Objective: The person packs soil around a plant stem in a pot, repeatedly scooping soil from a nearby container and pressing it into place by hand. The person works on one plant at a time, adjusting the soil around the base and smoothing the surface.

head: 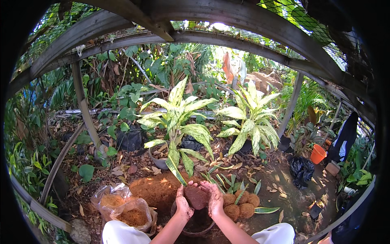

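My left hand (184,205) and my right hand (215,197), both smeared with soil, cup a dark brown ball of soil (196,198) from its two sides. A yellow-edged snake plant leaf (176,172) slants up and left from the ball's far side; where it meets the ball is partly hidden by my left fingers. Beneath my hands is a round dark basin (199,234) with dark soil inside. Several fibre-covered balls (239,210) lie grouped to the right, with cut snake plant leaves (267,210) around them.
An open clear plastic bag of coconut fibre (134,216) stands at left, before a brown coir heap (149,189). Two variegated potted plants (175,119) (251,119) rise ahead. An orange bucket (318,154) and black plastic bag (301,172) sit right. Wooden posts (86,106) frame the space.
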Motion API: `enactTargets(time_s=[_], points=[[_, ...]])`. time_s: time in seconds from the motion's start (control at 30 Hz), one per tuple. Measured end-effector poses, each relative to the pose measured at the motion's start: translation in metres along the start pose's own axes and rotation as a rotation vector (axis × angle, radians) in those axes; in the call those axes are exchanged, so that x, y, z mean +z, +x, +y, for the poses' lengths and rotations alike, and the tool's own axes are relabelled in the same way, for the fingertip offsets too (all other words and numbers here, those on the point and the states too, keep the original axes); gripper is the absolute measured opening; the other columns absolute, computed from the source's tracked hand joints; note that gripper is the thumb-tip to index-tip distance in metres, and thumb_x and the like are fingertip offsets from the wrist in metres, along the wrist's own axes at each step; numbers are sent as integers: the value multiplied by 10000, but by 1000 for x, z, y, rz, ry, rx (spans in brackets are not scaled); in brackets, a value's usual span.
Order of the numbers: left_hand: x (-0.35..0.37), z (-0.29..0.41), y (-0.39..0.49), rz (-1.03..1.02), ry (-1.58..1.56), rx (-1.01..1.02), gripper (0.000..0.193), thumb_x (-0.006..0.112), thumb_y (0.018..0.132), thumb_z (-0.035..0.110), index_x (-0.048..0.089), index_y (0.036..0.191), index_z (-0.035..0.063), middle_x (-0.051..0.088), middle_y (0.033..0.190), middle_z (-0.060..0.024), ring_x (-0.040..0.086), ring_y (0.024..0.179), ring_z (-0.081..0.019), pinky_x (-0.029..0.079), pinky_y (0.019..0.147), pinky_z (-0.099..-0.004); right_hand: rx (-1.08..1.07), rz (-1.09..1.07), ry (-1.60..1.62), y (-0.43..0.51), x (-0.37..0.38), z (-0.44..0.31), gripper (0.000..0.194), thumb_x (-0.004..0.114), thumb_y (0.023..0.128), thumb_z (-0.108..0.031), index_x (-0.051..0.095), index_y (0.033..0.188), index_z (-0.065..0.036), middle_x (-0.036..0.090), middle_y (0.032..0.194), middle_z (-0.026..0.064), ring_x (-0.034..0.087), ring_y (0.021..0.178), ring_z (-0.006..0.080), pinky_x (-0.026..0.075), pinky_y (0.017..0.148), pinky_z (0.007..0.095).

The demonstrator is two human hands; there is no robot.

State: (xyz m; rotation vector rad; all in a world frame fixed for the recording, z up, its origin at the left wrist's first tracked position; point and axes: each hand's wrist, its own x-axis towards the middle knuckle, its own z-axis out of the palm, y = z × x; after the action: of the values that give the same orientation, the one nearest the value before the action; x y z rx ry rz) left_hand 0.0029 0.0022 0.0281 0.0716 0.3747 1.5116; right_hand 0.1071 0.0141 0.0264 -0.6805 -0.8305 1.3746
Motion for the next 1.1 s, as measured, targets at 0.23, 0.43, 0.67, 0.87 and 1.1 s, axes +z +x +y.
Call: enactTargets(time_s=[0.23,0.43,0.67,0.87,1.1], points=[[7,-5,-9,-157,438,173,313,539,898,244,541,1160,74,569,1164,-58,500,1123,-186,354,1008,-348,265,182,298,-7,4,-1,414,349,949,-325,609,1060,-22,609,1088,110,588,971,202,458,894,348],[-6,17,1,-111,172,-56,387,473,888,454,557,1104,144,588,1103,-79,547,1058,-251,420,943,-400,143,-58,-25,-25,23,3,430,439,942,-323,504,1230,-11,494,1278,115,451,1182,217,333,1006,353],[-5,17,-4,-195,247,-154,424,436,902,462,549,1134,125,607,1076,-65,580,1006,-226,464,881,-387,-562,-259,-1125,-26,18,-35,463,476,915,-359,489,1246,-35,397,1359,175,338,1280,352,245,1065,403],[3,3,-16,-226,362,-154,461,393,922,433,500,1217,95,552,1175,-94,543,1066,-244,424,939,-389,-512,-253,-1088,-33,16,-31,402,468,909,-356,560,1178,-71,368,1388,154,290,1304,367,227,1072,427],[1,-5,-13,-177,379,-166,447,347,939,396,494,1227,88,536,1209,-98,521,1106,-244,413,955,-389,-525,-196,-1056,-34,5,-39,378,514,888,-371,597,1096,-67,383,1382,137,285,1310,367,221,1075,448]])
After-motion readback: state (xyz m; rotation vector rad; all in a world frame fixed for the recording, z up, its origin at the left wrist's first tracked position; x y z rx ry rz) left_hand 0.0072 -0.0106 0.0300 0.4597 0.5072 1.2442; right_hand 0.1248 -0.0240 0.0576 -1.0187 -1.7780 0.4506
